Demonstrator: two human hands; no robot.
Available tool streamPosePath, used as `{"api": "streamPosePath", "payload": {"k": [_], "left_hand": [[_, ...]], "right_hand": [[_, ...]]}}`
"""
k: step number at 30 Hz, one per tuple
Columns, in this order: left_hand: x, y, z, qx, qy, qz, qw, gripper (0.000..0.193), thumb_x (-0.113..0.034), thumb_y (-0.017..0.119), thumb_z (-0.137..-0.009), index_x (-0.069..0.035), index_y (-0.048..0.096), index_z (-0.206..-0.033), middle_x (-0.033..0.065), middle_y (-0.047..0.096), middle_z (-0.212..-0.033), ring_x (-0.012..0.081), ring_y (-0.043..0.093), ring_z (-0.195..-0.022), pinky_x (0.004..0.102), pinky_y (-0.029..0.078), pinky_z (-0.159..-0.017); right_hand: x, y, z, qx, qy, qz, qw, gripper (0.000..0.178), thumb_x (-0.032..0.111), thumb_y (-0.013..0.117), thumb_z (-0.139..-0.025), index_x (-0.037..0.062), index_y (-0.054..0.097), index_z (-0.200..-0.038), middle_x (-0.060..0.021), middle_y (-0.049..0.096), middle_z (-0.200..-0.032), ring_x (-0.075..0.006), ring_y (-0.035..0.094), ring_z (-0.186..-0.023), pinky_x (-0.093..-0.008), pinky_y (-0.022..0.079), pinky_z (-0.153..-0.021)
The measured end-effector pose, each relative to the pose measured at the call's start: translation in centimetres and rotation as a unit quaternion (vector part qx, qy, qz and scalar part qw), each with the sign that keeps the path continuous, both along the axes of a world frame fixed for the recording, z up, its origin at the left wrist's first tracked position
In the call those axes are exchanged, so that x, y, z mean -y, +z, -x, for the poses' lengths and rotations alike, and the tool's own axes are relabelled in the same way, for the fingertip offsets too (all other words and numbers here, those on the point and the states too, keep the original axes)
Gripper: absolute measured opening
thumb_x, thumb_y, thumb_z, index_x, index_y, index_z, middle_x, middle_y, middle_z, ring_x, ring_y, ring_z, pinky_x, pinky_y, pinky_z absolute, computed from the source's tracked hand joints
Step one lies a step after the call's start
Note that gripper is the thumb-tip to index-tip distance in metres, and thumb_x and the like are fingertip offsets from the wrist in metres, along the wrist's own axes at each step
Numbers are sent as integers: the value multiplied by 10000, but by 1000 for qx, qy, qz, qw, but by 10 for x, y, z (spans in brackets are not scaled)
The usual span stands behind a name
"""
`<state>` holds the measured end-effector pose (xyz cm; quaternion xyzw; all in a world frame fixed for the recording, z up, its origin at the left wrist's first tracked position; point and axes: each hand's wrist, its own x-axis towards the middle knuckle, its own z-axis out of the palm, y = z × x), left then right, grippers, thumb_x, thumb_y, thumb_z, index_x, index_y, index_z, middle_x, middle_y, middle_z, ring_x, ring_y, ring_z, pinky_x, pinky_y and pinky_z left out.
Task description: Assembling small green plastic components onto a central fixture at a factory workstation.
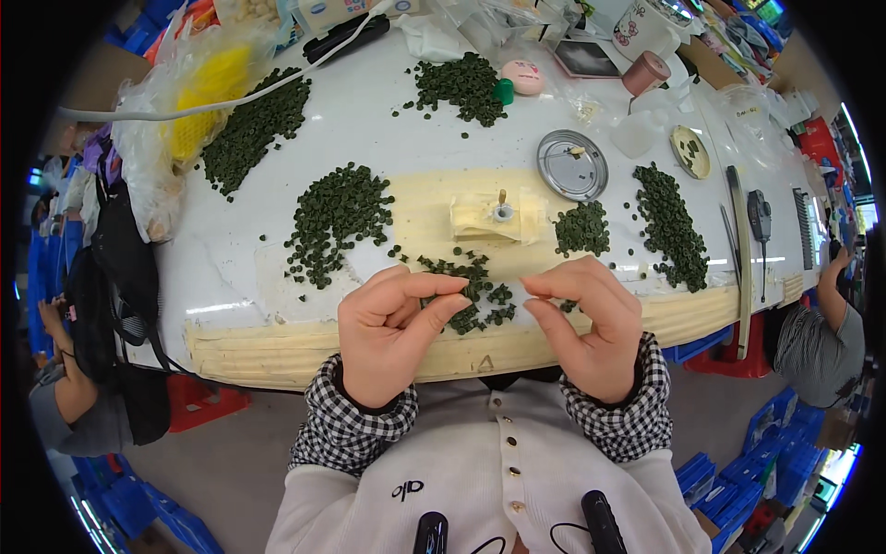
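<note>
Over the table's near edge I hold both hands up, facing each other with a gap between them. My left hand (392, 323) is curled, thumb and forefinger drawn together at the tips; anything in that pinch is too small to make out. In a similar pinch, my right hand (595, 323) also shows nothing I can name. Small dark green parts (471, 268) lie loose just behind and between the hands. Beyond them a pale block fixture (480, 217) with an upright pin and a metal ring is taped to the table.
More dark green parts form piles at left (341, 217), far left (263, 129), back (461, 88) and right (669, 226). A round metal lid (572, 166) lies behind the fixture. A white cable (221, 106) crosses the left. Tweezers (731, 235) and a dark tool (760, 222) lie right.
</note>
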<state>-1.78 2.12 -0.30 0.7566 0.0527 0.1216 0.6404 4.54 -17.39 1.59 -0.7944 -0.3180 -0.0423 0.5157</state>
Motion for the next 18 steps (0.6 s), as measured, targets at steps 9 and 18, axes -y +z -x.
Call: {"api": "streamPosePath", "payload": {"k": [9,18], "left_hand": [[8,-3,4,61,3,-27,998,216,10,726,-767,-16,706,-980,-30,415,-603,33,318,-507,198,255,-468],[15,-3,7,128,24,-171,977,327,39,720,-736,-25,693,-1055,15,408,-565,78,367,-474,219,297,-432]], "right_hand": [[-24,-5,5,42,6,-49,998,214,-50,732,-695,17,672,-889,-99,628,-786,-224,605,-677,-297,490,-584],[-25,-8,6,39,-9,-59,997,191,-57,729,-697,10,667,-864,-100,636,-777,-220,608,-667,-286,486,-585]]}}
